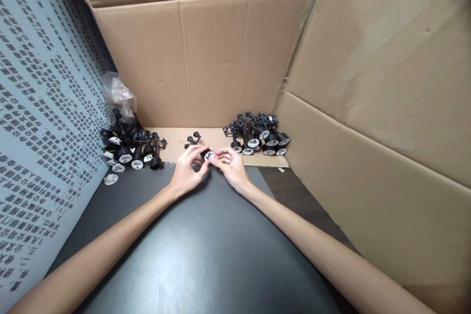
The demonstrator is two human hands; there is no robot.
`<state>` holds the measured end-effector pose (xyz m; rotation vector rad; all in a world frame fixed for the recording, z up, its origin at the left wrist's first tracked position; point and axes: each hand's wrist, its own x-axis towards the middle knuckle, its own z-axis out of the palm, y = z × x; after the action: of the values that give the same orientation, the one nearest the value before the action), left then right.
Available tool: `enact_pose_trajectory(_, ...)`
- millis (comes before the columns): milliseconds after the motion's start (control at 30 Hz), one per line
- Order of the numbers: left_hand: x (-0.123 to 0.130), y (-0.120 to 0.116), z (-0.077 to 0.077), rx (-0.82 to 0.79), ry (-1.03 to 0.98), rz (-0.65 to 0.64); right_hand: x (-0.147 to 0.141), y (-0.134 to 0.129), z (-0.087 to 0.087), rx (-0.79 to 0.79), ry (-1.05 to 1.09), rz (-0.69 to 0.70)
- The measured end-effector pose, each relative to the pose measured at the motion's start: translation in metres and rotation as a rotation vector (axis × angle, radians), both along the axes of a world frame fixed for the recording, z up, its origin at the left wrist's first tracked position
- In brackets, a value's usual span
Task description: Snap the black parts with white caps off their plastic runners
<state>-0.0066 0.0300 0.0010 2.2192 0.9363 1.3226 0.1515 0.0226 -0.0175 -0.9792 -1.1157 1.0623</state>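
Between both hands is a black miniature street lamp, its round base turned toward me with a white disc (209, 155) in its end. Small lamp heads (193, 138) show just beyond the fingers and appear to belong to it. My left hand (187, 170) is closed around the base's left side, thumb below and fingers over the top. From the right, my right hand (232, 168) pinches the disc's edge with thumb and fingers. The lamp's stem is mostly hidden behind my left fingers.
A heap of black street lamps (137, 152) lies at the left, with a loose white disc (111, 179) before it and a clear plastic bag (118, 94) behind. Another lamp pile (259, 133) sits back right. Cardboard walls (206, 59) and a printed blue panel (44, 122) enclose the dark mat (206, 235).
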Motion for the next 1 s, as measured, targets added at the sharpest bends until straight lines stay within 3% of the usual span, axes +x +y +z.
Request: enact_pose_trajectory(1000,-0.0008,0.0000,0.0018,-0.034,0.033,0.013,-0.0001,-0.0001,-0.0049,0.012,-0.047,-0.002)
